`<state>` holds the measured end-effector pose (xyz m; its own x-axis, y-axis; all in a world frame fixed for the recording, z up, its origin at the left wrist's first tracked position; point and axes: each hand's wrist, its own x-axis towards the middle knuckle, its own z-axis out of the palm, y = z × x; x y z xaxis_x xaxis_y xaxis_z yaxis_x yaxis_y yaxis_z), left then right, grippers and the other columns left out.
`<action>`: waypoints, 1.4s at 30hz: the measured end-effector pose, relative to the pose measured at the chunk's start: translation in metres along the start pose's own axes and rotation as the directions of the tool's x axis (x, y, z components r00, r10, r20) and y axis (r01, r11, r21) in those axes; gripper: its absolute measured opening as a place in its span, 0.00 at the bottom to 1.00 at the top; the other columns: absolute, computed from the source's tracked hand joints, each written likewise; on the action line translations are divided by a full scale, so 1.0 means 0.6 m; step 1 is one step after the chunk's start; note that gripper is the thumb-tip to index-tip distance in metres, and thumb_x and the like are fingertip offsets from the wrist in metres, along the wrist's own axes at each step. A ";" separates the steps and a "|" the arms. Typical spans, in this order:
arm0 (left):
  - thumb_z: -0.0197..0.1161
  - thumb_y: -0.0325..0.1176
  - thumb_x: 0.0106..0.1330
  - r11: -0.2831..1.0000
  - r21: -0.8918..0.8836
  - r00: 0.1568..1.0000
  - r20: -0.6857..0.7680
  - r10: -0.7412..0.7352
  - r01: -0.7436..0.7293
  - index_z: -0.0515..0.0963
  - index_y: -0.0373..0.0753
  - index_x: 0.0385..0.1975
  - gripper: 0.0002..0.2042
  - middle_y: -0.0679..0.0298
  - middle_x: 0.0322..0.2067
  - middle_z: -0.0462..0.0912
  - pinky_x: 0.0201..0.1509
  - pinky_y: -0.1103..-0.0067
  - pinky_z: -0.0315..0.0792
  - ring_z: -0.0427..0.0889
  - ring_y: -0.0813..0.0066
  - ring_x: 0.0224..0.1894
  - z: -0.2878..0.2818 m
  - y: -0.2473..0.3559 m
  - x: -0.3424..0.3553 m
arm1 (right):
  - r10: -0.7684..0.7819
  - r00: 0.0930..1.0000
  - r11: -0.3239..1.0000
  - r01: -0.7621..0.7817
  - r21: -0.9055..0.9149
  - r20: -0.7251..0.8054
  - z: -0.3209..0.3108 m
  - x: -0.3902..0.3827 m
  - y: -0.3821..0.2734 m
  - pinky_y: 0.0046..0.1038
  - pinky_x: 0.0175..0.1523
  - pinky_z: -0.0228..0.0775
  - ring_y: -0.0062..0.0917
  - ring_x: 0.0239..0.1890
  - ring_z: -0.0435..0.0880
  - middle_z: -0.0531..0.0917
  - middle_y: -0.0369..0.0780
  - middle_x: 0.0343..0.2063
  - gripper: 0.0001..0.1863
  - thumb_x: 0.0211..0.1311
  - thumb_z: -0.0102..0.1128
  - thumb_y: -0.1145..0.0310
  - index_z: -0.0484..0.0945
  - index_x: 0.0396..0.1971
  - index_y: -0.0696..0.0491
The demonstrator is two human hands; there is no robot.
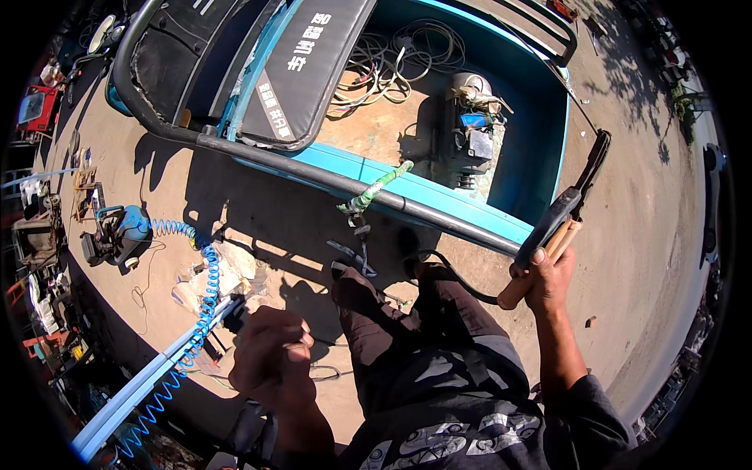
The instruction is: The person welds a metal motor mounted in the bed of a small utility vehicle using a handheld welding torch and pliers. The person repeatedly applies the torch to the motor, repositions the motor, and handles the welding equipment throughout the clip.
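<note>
My right hand (544, 286) is wrapped round the tan handle of a welding electrode holder (558, 215), beside the bed's right corner. From its dark jaws a thin rod (581, 106) runs up and left over the bed. A black cable (462, 278) leaves the handle's lower end toward my legs. On the lower left, my left hand (274, 352) is raised with its fingers curled closed; what they may hold is hidden. Ahead stands a blue cargo bed (501, 222) with a dark rail (313, 174) along its near side. Green wrapping (376, 188) is tied around the rail.
Inside the bed sit an electric motor (470, 129) and coiled cables (392, 66). A black padded panel (301, 86) leans at its left. Leftward on the ground are a blue machine (125, 231), a coiled blue hose (211, 274) and a long light-blue bar (149, 384).
</note>
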<state>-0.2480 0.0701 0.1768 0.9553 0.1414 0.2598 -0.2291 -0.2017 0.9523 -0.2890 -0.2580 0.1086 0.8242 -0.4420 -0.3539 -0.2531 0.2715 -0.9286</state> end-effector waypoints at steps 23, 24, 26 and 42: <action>0.58 0.32 0.65 0.847 -0.481 0.616 0.744 0.260 0.224 0.73 0.59 0.58 0.21 0.70 0.32 0.71 0.30 0.69 0.72 0.69 0.70 0.23 0.151 0.034 0.375 | 0.127 0.840 0.988 -0.062 0.139 -0.527 0.138 -0.041 0.130 0.25 0.20 0.71 0.22 0.16 0.76 0.76 0.37 0.19 0.29 0.45 0.78 0.53 0.71 0.33 0.58; 0.58 0.32 0.65 0.847 -0.483 0.615 0.743 0.263 0.221 0.73 0.58 0.58 0.20 0.70 0.32 0.71 0.30 0.69 0.72 0.69 0.70 0.23 0.170 0.031 0.379 | 0.142 0.847 0.985 -0.070 0.157 -0.511 0.131 -0.033 0.132 0.26 0.20 0.72 0.22 0.16 0.76 0.76 0.37 0.19 0.30 0.45 0.78 0.52 0.71 0.34 0.59; 0.59 0.32 0.65 0.850 -0.480 0.615 0.743 0.264 0.215 0.73 0.58 0.57 0.20 0.69 0.32 0.71 0.30 0.70 0.72 0.69 0.70 0.23 0.205 0.024 0.385 | 0.162 0.852 0.978 -0.071 0.198 -0.497 0.128 -0.010 0.120 0.26 0.21 0.72 0.22 0.16 0.76 0.76 0.37 0.19 0.30 0.44 0.78 0.51 0.71 0.34 0.59; 0.59 0.32 0.66 0.847 -0.515 0.534 0.756 0.378 0.130 0.72 0.53 0.52 0.16 0.68 0.29 0.72 0.30 0.72 0.72 0.70 0.71 0.23 0.415 -0.157 0.497 | 0.245 0.854 0.717 0.159 0.679 -0.459 0.120 0.118 0.153 0.26 0.17 0.60 0.23 0.13 0.68 0.69 0.38 0.16 0.36 0.39 0.82 0.51 0.66 0.35 0.56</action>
<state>0.1049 -0.1098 0.1244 0.5649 -0.7338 0.3773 -0.1664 0.3466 0.9231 -0.2174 -0.2030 0.0064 0.4094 -0.7031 -0.5814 0.2936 0.7049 -0.6457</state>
